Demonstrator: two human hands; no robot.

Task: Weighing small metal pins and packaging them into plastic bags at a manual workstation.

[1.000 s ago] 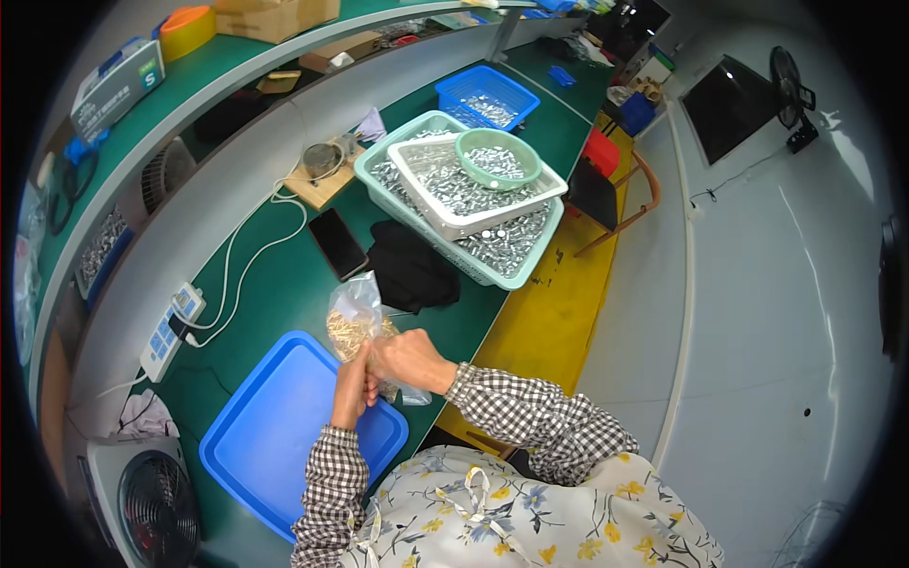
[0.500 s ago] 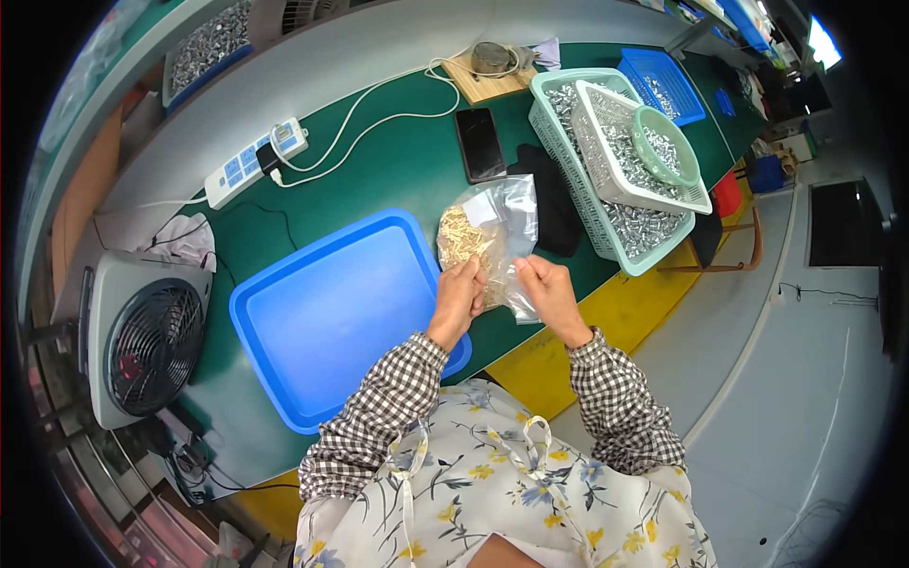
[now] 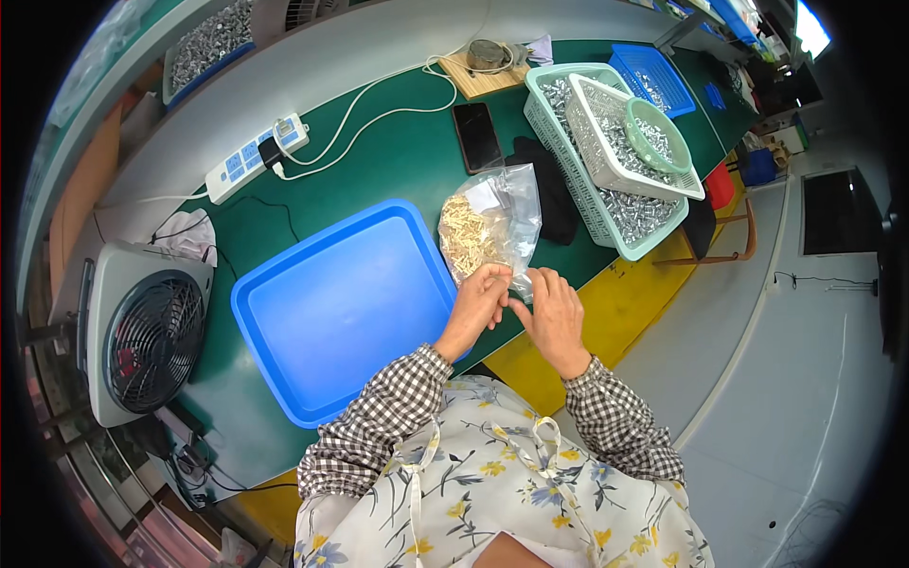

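A clear plastic bag [image 3: 519,210] lies at the right end of a blue tray [image 3: 346,303], full of small brass-coloured pieces [image 3: 462,232] with a white label near its top. My left hand [image 3: 476,305] pinches the bag's near edge, fingers curled together. Just to its right, my right hand [image 3: 556,317] has its thumb and bent fingers around the bag's near right corner; the exact contact is partly hidden. No pieces show in the tray.
At the right stand stacked baskets [image 3: 598,213] of silvery metal parts, with a blue basket [image 3: 653,80] behind. A black cloth [image 3: 549,194] and phone [image 3: 476,138] lie beyond the bag. A fan [image 3: 151,327], power strip [image 3: 256,156] and cables are at the left.
Both hands have moved toward me and closer together along the bag's near edge. The right hand has shifted from the bag's right side to its near corner. The bag has flattened and spread.
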